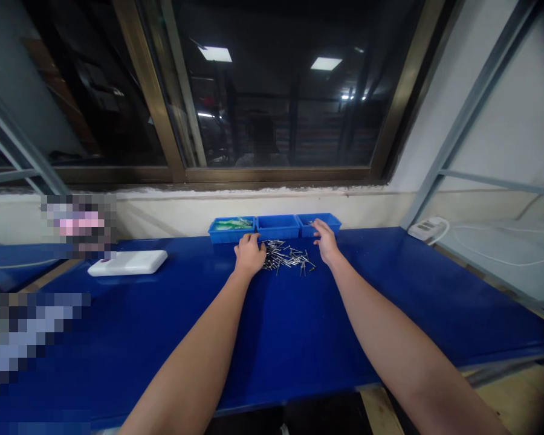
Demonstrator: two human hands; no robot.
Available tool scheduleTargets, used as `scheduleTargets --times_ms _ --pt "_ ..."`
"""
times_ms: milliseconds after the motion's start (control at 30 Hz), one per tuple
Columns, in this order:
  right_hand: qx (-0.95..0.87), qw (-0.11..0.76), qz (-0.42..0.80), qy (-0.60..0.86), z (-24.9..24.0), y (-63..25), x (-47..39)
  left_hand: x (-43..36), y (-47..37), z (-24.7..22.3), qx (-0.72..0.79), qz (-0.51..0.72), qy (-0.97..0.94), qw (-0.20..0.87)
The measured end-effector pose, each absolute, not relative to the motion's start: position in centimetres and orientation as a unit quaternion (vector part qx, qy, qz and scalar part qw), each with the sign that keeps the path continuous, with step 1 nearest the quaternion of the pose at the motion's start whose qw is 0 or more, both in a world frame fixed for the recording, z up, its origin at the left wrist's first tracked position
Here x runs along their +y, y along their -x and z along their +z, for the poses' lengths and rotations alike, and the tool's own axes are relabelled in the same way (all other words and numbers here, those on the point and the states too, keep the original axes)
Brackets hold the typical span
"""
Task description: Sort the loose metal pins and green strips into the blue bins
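Note:
A loose pile of thin silvery metal pieces (288, 257) lies on the blue table. My left hand (250, 254) rests at the pile's left side, its fingers bent and a little apart; nothing shows in it. Over the front of the right blue bin (334, 223) is my right hand (325, 240), with thumb and fingertips close together at something too small to make out. The middle blue bin (278, 226) stands behind the pile. Green and white pieces (234, 224) lie in the left blue bin (213, 232).
A white flat box-like object (129, 263) lies on the table (299, 338) at the left. A white power strip (428, 228) with a cable is at the right by a metal frame (462, 121). Behind the bins are a wall and a window.

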State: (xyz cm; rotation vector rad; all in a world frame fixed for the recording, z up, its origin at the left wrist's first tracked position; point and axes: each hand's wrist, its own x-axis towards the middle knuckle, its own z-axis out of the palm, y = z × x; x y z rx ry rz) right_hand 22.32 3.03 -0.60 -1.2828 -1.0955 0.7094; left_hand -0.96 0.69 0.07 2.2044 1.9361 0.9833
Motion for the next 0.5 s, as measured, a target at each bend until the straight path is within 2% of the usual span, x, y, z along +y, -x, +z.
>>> scheduleTargets --times_ms 100,200,400,500 --pt "-0.474 0.617 0.323 0.539 -0.4 -22.2 2.9 0.7 0.9 0.0 0.624 0.298 -0.721 0.032" --pt "-0.501 0.588 0.274 0.572 0.0 -22.1 2.4 0.5 0.8 0.1 0.623 0.272 -0.732 0.033" --pt "-0.598 0.317 0.149 0.721 0.7 -19.6 -0.1 0.1 0.6 -0.4 0.617 0.218 -0.756 0.001" --pt "-0.622 0.227 0.112 0.741 0.5 -17.5 -1.5 0.1 0.4 -0.8 0.613 0.197 -0.765 0.002"
